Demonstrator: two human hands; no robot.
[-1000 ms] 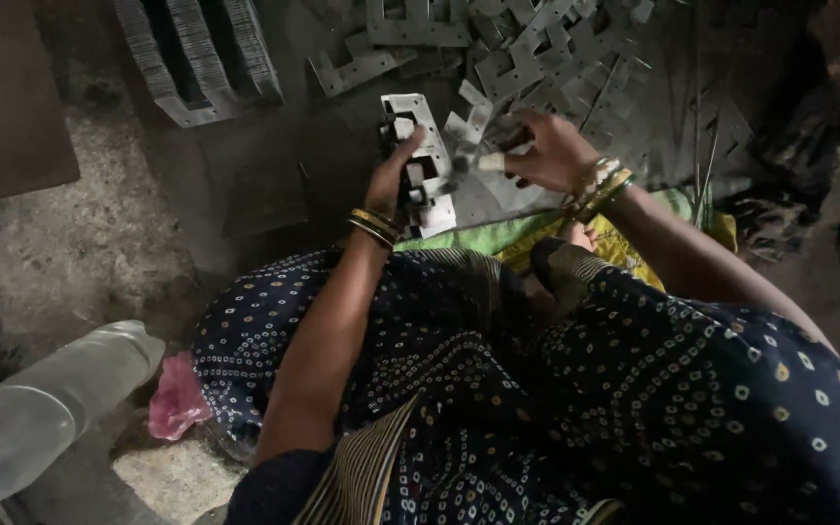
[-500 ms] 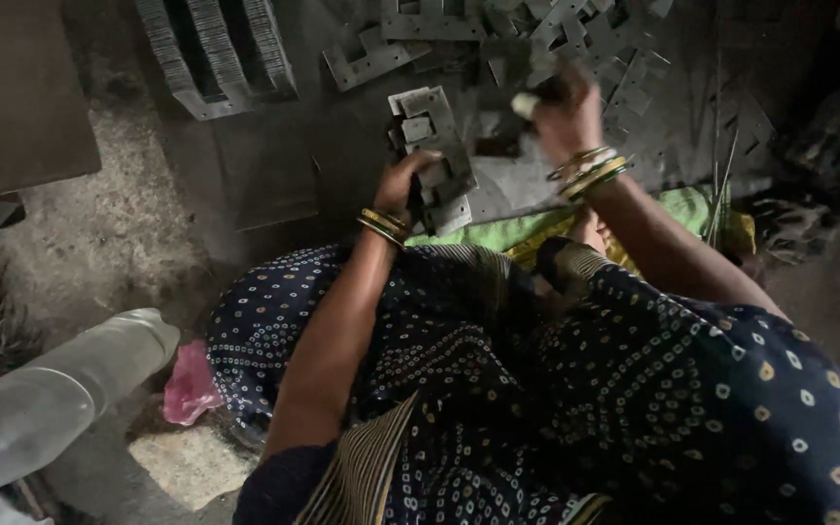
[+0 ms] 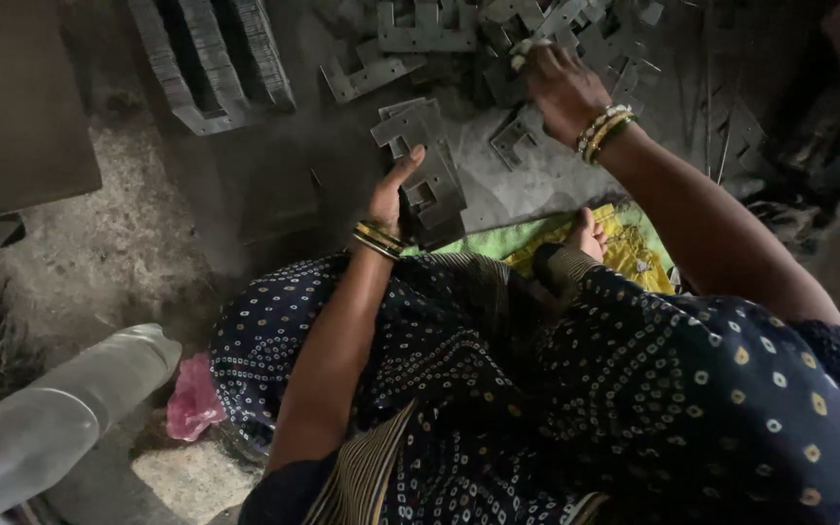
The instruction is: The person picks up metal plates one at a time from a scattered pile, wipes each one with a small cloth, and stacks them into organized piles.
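Meanwhile, left hand (image 3: 388, 199) grip holding stamped plates (image 3: 423, 160), right hand (image 3: 563, 89) grip unclear among loose plates (image 3: 420, 29).

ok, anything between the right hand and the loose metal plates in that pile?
Nothing visible. The right hand is already on the pile of loose plates, fingers touching them. The left hand rests against the separate plate stack.
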